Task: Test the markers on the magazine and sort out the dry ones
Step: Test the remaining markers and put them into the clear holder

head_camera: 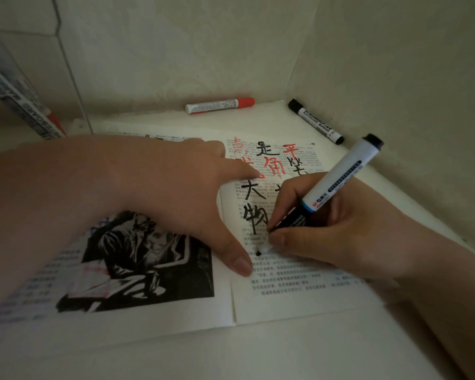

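An open magazine [291,297] lies flat in front of me, its right page covered in red and black handwritten characters. My left hand [181,187] presses flat on the pages near the spine, fingers spread. My right hand [340,231] grips a white-barrelled black marker [337,179], cap posted on its rear end; its tip touches the right page beside a fresh black dot [258,253]. A capped red marker [220,105] rests along the back wall. A capped black marker [316,122] lies against the right wall.
The magazine sits on a white surface [258,122] in a corner, walls close behind and to the right. At the far left a clear container [14,86] holds several whiteboard markers, one with a red end.
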The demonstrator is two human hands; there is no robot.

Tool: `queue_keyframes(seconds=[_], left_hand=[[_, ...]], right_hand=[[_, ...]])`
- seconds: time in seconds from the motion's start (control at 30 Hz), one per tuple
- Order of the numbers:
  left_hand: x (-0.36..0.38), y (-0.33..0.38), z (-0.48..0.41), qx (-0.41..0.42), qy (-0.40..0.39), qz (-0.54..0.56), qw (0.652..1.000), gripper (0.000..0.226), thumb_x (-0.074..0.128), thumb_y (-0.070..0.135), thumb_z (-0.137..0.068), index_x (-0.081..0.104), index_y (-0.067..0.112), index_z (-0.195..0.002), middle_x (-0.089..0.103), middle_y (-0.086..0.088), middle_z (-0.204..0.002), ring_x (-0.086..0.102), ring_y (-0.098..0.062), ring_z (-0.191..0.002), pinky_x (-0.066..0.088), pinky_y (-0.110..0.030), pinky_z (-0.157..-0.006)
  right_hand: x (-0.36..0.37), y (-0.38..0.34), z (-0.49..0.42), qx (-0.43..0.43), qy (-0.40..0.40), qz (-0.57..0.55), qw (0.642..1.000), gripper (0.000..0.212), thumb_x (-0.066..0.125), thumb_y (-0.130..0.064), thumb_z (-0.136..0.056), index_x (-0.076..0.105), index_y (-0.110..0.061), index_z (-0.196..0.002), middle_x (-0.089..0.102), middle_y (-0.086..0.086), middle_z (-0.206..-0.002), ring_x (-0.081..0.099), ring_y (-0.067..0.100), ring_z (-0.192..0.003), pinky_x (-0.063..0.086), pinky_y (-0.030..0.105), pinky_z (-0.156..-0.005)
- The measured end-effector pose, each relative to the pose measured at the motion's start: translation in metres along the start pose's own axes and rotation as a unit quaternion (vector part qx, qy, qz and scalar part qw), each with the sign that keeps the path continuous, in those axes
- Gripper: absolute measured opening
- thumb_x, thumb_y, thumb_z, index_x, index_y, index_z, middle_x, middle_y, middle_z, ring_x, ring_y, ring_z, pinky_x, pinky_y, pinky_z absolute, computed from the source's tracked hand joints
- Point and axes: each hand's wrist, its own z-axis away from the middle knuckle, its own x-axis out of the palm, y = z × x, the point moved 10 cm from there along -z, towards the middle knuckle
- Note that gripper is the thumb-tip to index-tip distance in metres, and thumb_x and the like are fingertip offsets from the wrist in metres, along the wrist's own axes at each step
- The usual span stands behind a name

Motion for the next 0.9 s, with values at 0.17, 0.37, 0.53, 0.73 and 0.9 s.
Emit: queue_keyframes(seconds=[0.17,0.37,0.53,0.73,0.9], left_hand=[[0.002,-0.001,-0.002,0.0,0.002,0.005,1.0,0.122,0.08,0.078,-0.049,0.016,0.054,-0.151,0.033,0.015,-0.119,0.046,-0.015,-0.126,0.045,-0.035,-0.105],[0.004,-0.003,-0.003,-0.005,0.003,0.008,1.0,0.123,0.081,0.077,-0.05,0.014,0.054,-0.151,0.04,0.012,-0.133,0.046,-0.016,-0.127,0.045,-0.036,-0.106],[0.005,-0.002,-0.003,0.005,0.01,0.013,1.0,0.124,0.081,0.077,-0.051,0.012,0.055,-0.151,0.039,0.013,-0.137,0.044,-0.014,-0.128,0.043,-0.033,-0.106],[0.004,-0.003,-0.003,0.003,0.006,0.017,1.0,0.125,0.081,0.077,-0.051,0.012,0.054,-0.152,0.04,0.012,-0.138,0.045,-0.016,-0.128,0.045,-0.037,-0.106],[0.004,-0.004,-0.003,0.014,0.002,0.02,1.0,0.125,0.081,0.079,-0.049,0.012,0.055,-0.151,0.042,0.013,-0.135,0.047,-0.016,-0.125,0.047,-0.039,-0.104]], right_hand=[[-0.007,0.005,0.0,0.01,0.021,-0.025,0.999,0.011,0.074,-0.004,-0.076,0.065,-0.01,-0.072,0.053,0.003,-0.051,0.045,0.011,-0.04,0.036,0.02,-0.04],[-0.005,0.005,-0.002,0.009,0.001,0.031,0.999,0.008,0.069,-0.007,-0.073,0.063,-0.009,-0.069,0.052,0.0,-0.049,0.045,0.01,-0.041,0.037,0.019,-0.042],[-0.02,0.009,-0.002,0.004,0.059,-0.014,0.998,0.009,0.072,-0.007,-0.073,0.064,-0.009,-0.072,0.054,0.009,-0.055,0.046,0.015,-0.042,0.038,0.021,-0.041],[-0.028,0.007,-0.002,-0.001,0.088,0.085,0.992,0.015,0.075,-0.005,-0.078,0.064,-0.012,-0.071,0.059,0.01,-0.058,0.051,0.014,-0.047,0.042,0.023,-0.044],[-0.018,0.012,0.0,0.012,0.029,0.005,1.0,0.009,0.069,-0.004,-0.073,0.063,-0.009,-0.07,0.052,0.009,-0.05,0.045,0.014,-0.038,0.036,0.02,-0.039]])
